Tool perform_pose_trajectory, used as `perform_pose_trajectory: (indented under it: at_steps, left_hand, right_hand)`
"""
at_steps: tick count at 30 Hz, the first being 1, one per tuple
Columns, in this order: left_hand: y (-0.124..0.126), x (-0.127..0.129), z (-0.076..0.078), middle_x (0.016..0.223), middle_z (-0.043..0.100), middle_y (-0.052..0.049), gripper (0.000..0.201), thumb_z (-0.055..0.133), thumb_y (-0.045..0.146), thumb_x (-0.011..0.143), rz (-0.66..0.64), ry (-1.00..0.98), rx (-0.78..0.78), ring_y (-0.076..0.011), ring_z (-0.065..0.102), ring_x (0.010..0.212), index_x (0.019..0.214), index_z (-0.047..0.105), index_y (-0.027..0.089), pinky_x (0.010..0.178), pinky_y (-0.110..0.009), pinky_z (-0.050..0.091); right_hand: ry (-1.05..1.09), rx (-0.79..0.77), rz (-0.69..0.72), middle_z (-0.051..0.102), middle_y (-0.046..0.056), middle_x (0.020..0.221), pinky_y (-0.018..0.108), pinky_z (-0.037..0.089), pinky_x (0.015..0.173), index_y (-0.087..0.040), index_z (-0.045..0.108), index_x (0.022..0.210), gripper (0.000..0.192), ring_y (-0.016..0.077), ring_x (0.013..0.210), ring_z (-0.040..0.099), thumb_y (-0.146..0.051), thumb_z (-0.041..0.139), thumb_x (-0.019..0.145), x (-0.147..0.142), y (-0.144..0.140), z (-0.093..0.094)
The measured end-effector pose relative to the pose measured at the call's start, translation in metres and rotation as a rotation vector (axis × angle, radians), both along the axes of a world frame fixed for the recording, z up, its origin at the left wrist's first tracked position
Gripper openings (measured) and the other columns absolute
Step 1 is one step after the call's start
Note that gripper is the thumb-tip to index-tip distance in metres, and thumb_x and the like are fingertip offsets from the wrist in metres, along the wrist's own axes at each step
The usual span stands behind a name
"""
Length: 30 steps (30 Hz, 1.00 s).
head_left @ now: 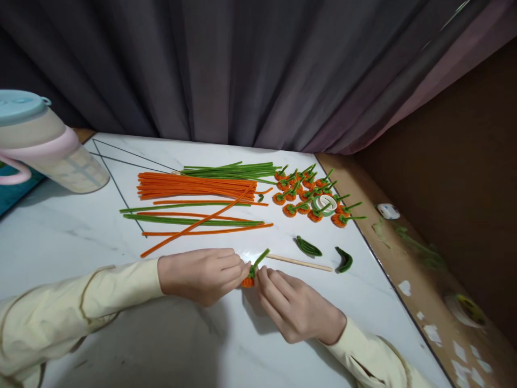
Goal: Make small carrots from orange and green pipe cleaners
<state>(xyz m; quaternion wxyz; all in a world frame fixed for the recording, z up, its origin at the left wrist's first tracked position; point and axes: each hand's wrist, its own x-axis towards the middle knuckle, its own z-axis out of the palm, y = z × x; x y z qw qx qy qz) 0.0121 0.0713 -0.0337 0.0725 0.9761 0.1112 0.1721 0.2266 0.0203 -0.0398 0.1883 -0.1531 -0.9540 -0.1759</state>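
Note:
My left hand (202, 274) and my right hand (294, 307) meet at the front middle of the white marble table (81, 242). Between their fingertips they pinch a small orange pipe-cleaner pumpkin with a green stem (252, 272); the stem sticks up to the right. A thin wooden stick (301, 263) lies just beyond my right hand. Two green folded leaf shapes (307, 247) (344, 260) rest beside it. Several finished orange pumpkins with green stems (311, 194) are grouped at the back right.
Long orange pipe cleaners (194, 186) and green ones (230, 171) lie in bundles across the middle. A white tape roll (324, 203) sits among the pumpkins. A large bottle with a teal lid (36, 143) stands at left. A brown ledge (428, 291) runs along the right edge.

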Motion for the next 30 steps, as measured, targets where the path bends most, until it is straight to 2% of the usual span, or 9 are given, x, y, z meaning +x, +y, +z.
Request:
perform_pose_trajectory:
  at_steps: [3,10,15,20,24,27,30]
  left_hand:
    - [0.002,-0.0011,0.0018,0.067,0.06,-0.008,0.033,0.027,0.004,0.089,-0.135,0.002,0.207,-0.0184,0.051,0.06,0.083,0.059,0.01,0.061,-0.03,0.045]
    - [0.0035,-0.0027,0.0017,0.07,0.063,-0.009,0.03,0.031,0.005,0.088,-0.114,0.013,0.352,-0.0173,0.055,0.06,0.089,0.061,0.008,0.061,-0.029,0.049]
    - [0.0025,-0.0025,0.0058,0.078,0.068,-0.012,0.033,0.031,0.007,0.088,-0.101,0.02,0.444,-0.0183,0.06,0.063,0.093,0.063,0.004,0.06,-0.029,0.051]
    - [0.0016,-0.0038,0.0098,0.083,0.07,-0.013,0.035,0.03,0.008,0.087,-0.14,0.008,0.498,-0.0182,0.062,0.068,0.093,0.065,0.006,0.063,-0.029,0.052]
    - [0.0002,-0.0044,0.0092,0.087,0.071,-0.013,0.035,0.032,0.01,0.086,-0.149,-0.004,0.526,-0.019,0.064,0.073,0.093,0.066,0.006,0.065,-0.028,0.052]
    - [-0.0008,-0.0049,0.0075,0.091,0.071,-0.013,0.034,0.034,0.011,0.085,-0.165,-0.002,0.545,-0.0195,0.065,0.078,0.095,0.066,0.007,0.066,-0.028,0.052]
    - [-0.001,-0.0058,0.006,0.093,0.072,-0.013,0.035,0.034,0.012,0.084,-0.184,0.002,0.553,-0.0187,0.064,0.082,0.095,0.067,0.01,0.067,-0.027,0.052]
  right_hand:
    - [-0.004,-0.001,0.018,0.067,0.023,0.085,0.036,0.051,0.058,0.002,0.063,0.088,0.034,0.0258,0.071,0.065,0.0,0.029,0.085,0.0008,0.0003,0.0009]
    - [-0.043,-0.017,-0.027,0.067,0.021,0.096,0.037,0.054,0.063,0.002,0.063,0.097,0.037,0.0285,0.085,0.065,-0.003,0.027,0.089,0.0055,0.0047,0.0038]
    - [0.018,-0.021,-0.139,0.068,0.019,0.102,0.035,0.056,0.069,0.003,0.061,0.105,0.03,0.027,0.09,0.064,-0.021,0.047,0.093,0.0073,0.0057,0.0032]
    - [0.137,-0.059,-0.14,0.068,0.018,0.1,0.034,0.054,0.072,0.001,0.059,0.106,0.025,0.025,0.091,0.063,-0.017,0.05,0.091,0.0073,0.0029,-0.0004]
    - [0.355,-0.237,-0.225,0.067,0.015,0.088,0.031,0.052,0.063,-0.006,0.056,0.097,0.015,0.0212,0.078,0.062,-0.019,0.052,0.09,0.0049,0.0008,-0.0008]
    - [0.385,-0.401,-0.282,0.064,0.014,0.088,0.03,0.05,0.059,-0.012,0.052,0.095,0.009,0.0205,0.077,0.06,-0.019,0.049,0.09,0.0022,0.0,-0.0013]
    - [0.41,-0.549,-0.297,0.062,0.012,0.087,0.03,0.05,0.062,-0.014,0.05,0.1,0.012,0.0195,0.078,0.058,-0.023,0.047,0.092,-0.0004,0.0,-0.0023]
